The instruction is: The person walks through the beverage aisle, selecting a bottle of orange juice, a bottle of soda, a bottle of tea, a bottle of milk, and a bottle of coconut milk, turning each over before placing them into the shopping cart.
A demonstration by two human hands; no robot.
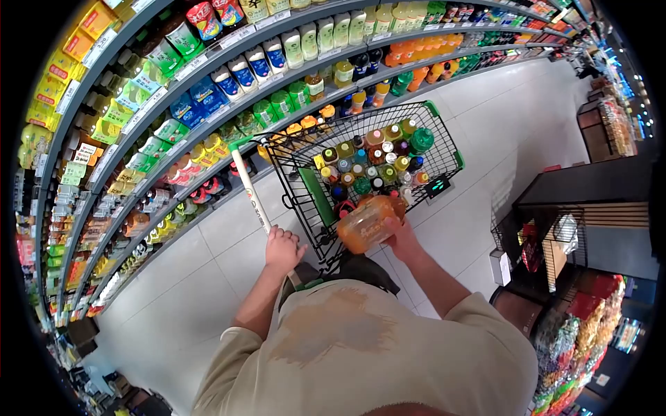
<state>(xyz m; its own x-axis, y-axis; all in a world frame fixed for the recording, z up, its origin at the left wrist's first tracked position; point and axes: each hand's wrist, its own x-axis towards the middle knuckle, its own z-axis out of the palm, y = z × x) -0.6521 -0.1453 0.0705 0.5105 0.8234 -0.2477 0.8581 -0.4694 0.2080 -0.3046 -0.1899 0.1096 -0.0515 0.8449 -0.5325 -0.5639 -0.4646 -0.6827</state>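
A large bottle of orange drink (364, 225) is in my right hand (402, 239), tilted over the near side of the shopping cart (451, 163). My right fingers wrap round one end of it. My left hand (283, 249) is closed on the cart's pale handle bar (248, 184), near its lower end. Inside the black wire basket stand many bottles with coloured caps, packed close together. A big green bottle (421, 141) stands at the far right corner. A green panel (316, 197) lies on the handle side of the basket.
Curved shelves of bottled drinks (277, 104) run along the left and far side. Pale floor tiles (485, 114) stretch to the right of the cart. Farther right are a wire rack (576, 236) and a display of colourful packets (583, 340).
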